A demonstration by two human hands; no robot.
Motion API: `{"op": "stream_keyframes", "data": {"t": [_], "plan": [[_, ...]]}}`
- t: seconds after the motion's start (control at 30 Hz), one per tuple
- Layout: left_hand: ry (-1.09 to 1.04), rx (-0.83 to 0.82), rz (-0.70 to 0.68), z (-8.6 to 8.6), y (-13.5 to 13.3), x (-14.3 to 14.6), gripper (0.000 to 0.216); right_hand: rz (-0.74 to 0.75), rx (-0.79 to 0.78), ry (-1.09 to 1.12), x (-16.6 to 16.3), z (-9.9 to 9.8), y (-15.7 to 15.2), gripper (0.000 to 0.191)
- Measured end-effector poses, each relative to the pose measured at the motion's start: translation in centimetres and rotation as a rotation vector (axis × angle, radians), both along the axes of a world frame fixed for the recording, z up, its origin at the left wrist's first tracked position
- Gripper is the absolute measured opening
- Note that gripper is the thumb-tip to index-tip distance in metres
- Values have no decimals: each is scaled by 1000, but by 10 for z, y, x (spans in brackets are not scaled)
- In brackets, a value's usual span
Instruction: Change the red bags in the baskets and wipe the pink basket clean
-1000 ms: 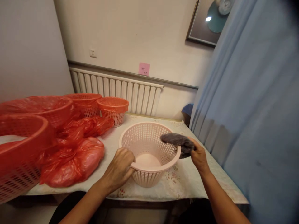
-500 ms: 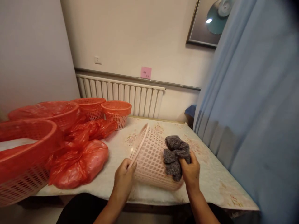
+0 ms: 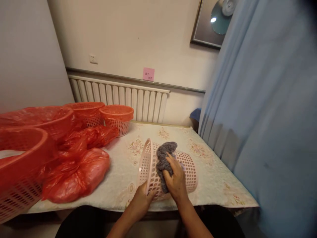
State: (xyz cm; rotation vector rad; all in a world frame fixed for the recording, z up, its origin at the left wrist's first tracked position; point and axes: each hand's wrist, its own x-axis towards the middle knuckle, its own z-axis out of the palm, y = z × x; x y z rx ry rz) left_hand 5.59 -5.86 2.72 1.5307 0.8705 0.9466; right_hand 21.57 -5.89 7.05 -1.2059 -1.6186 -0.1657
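Observation:
A pale pink plastic basket point(image 3: 189, 172) with a lattice of holes lies on its side on the table, its mouth facing left. My left hand point(image 3: 140, 201) grips the rim at its near lower edge, the fingers partly hidden by the basket wall. Pressed against the basket's upper side is a dark grey cloth point(image 3: 164, 157). My right hand point(image 3: 175, 178) is closed over that cloth, fingers bent on it.
A tied red plastic bag point(image 3: 79, 175) lies on the flowered tablecloth point(image 3: 121, 158) to the left. Several baskets lined with red bags, such as a small one point(image 3: 117, 119), stand around it. A blue curtain point(image 3: 247, 115) hangs along the right edge.
My right hand has brought the cloth left from the basket's base end onto its side, towards the rim. The basket has turned to lie more level, and the whole view has shifted slightly.

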Motion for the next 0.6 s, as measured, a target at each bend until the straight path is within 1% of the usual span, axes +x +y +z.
{"op": "stream_keyframes", "data": {"t": [0.1, 0.17, 0.23, 0.33, 0.43, 0.53, 0.6], "plan": [[-21, 49, 103, -12, -1, 6, 32, 92, 50, -29, -29, -6, -10, 49], [-5, 82, 146, -16, -1, 7, 29, 92, 97, -26, -40, -14, -14, 50], [18, 105, 153, -18, -1, 7, 29, 70, 143, -35, -43, -23, -13, 51], [53, 142, 161, -18, 0, 8, 33, 41, 155, -61, -33, -29, -4, 50], [62, 159, 180, -16, 3, 12, 38, 11, 102, -48, -18, -27, 8, 49], [58, 127, 179, -13, 5, 14, 43, -20, 68, -13, -5, -26, 22, 47], [63, 102, 161, -12, 5, 14, 44, -67, 52, 16, 6, -30, 32, 46]]}}
